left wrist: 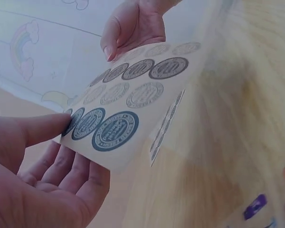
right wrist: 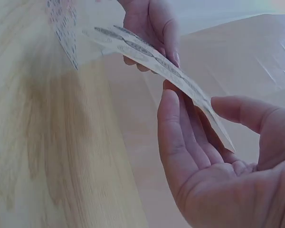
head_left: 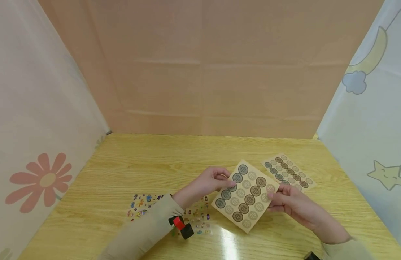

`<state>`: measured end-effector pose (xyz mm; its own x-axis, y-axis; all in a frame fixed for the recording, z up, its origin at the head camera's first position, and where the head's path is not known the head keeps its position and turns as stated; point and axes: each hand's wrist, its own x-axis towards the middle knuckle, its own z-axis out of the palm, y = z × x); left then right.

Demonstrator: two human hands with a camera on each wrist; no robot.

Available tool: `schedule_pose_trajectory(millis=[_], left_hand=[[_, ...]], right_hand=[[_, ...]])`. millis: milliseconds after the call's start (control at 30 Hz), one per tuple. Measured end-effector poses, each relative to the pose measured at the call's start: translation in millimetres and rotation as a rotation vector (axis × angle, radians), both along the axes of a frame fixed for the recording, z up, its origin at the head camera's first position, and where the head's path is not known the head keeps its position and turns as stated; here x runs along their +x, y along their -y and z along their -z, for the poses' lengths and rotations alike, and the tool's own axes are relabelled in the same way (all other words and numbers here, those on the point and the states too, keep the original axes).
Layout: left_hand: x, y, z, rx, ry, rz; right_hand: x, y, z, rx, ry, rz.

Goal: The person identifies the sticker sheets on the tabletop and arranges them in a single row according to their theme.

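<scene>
Foremost at the lower centre-left of the head view, a pale sleeve (head_left: 143, 231) leads to the left hand (head_left: 214, 179), which pinches the upper-left edge of a tan sheet of round seals (head_left: 244, 195); the right hand (head_left: 292, 202) grips it near the right corner, above a wooden table (head_left: 161, 155). A similar second sheet (head_left: 287, 170) lies at centre right, partly behind the right hand, while small colourful stickers (head_left: 200, 216) spread beside the sleeve. In the left wrist view, the tan sheet stretches toward the upper right, its near margin between left thumb and fingers. In the right wrist view, it bows; squeezed further inward it could crease, and a looser pinch might let it slip. Its near edge sits between right thumb and fingers.
</scene>
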<state>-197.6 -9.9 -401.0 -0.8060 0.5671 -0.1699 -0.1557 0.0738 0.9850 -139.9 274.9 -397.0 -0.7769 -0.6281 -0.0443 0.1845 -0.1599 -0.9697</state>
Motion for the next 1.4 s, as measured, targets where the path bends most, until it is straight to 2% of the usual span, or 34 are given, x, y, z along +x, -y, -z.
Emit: schedule_pose_trajectory(millis=[267, 500, 600, 800, 933, 1100, 1300, 1400], left_hand=[[18.4, 2.2, 6.1, 0.035, 0.052, -0.145], [34.8, 4.7, 12.6, 0.053, 0.093, -0.177], [42.9, 4.7, 15.6, 0.063, 0.136, -0.19], [53.9, 5.4, 26.9, 0.06, 0.18, -0.228], [57.6, 7.7, 32.1, 0.047, 0.184, -0.238], [58.1, 11.5, 35.9, 0.019, 0.156, -0.258], [56.8, 14.8, 41.3, -0.012, 0.148, -0.28], [55.0, 17.4, 43.5, 0.007, 0.147, -0.298]], right_hand=[[5.8, 9.7, 8.1, -0.004, 0.006, 0.0], [8.5, 15.5, 12.7, 0.055, 0.04, 0.045], [8.5, 16.2, 15.8, 0.1, 0.043, 0.07], [8.4, 16.9, 25.4, 0.163, 0.085, 0.096], [7.5, 18.4, 32.1, 0.19, 0.113, 0.083], [6.7, 20.9, 37.3, 0.225, 0.14, 0.111], [3.2, 27.0, 40.3, 0.282, 0.138, 0.139], [-0.4, 30.1, 41.6, 0.329, 0.133, 0.166]])
